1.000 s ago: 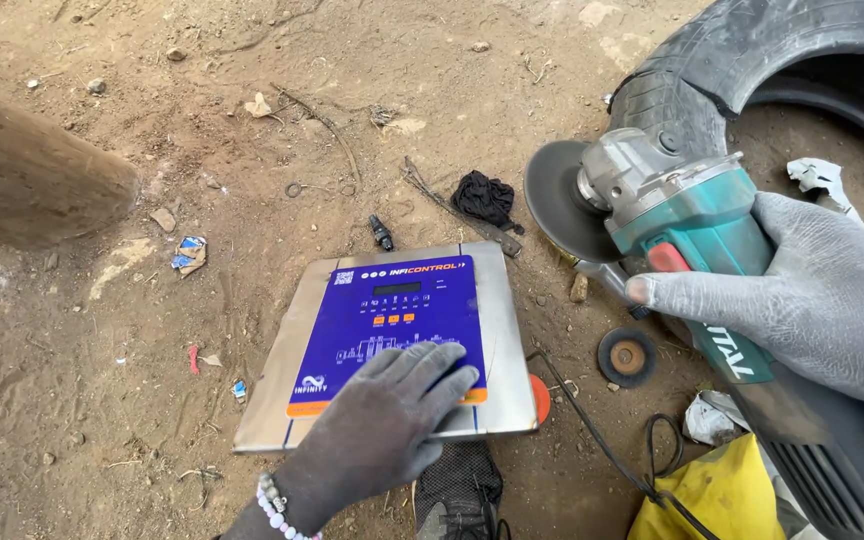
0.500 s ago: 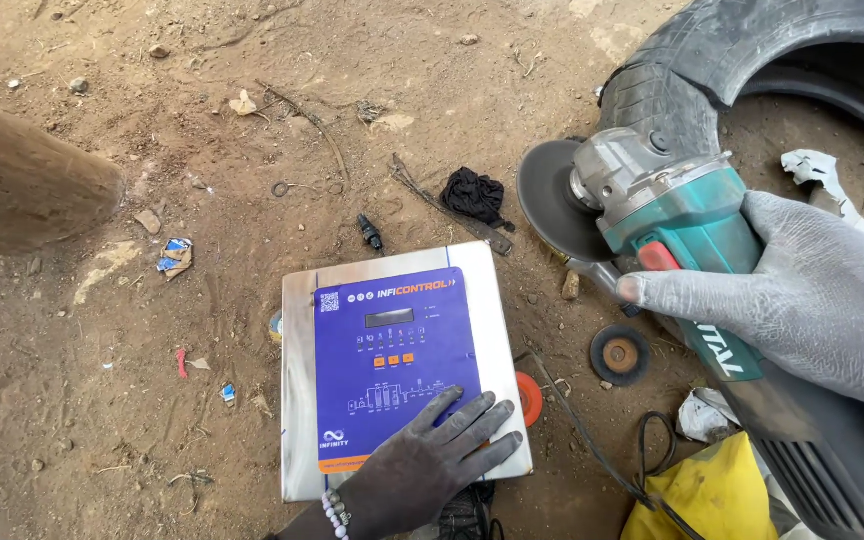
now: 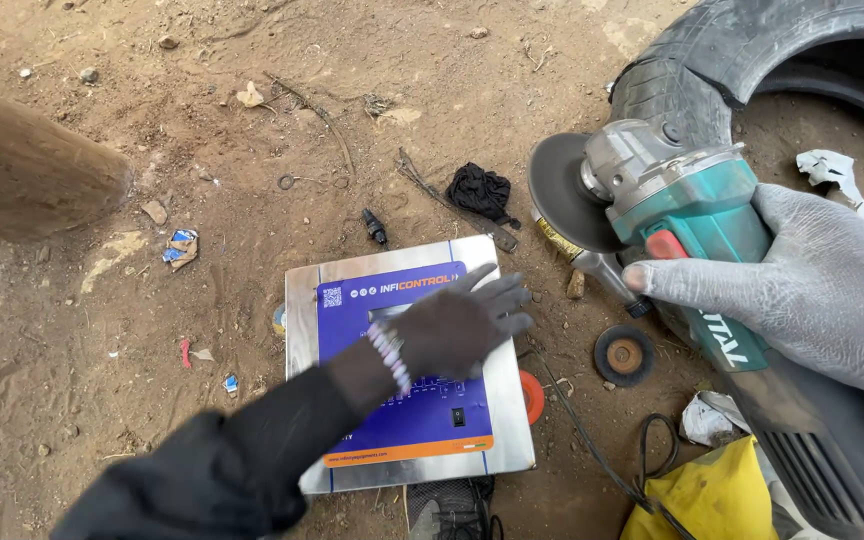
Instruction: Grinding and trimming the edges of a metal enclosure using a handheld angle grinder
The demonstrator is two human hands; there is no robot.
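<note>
Head view: the left hand [image 3: 462, 325] lies spread, fingers flat, on the metal control panel [image 3: 407, 365] resting on the dirt ground [image 3: 102, 330]. It looks rigid, smooth-faced, likely slippery; best held by its edges. The gloved right hand [image 3: 812, 290] wraps the angle grinder [image 3: 677, 215], probably heavy, over the panel's right edge.

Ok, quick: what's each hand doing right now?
Left hand: open, flat on the control panel.
Right hand: gloved, closed around the angle grinder.
</note>
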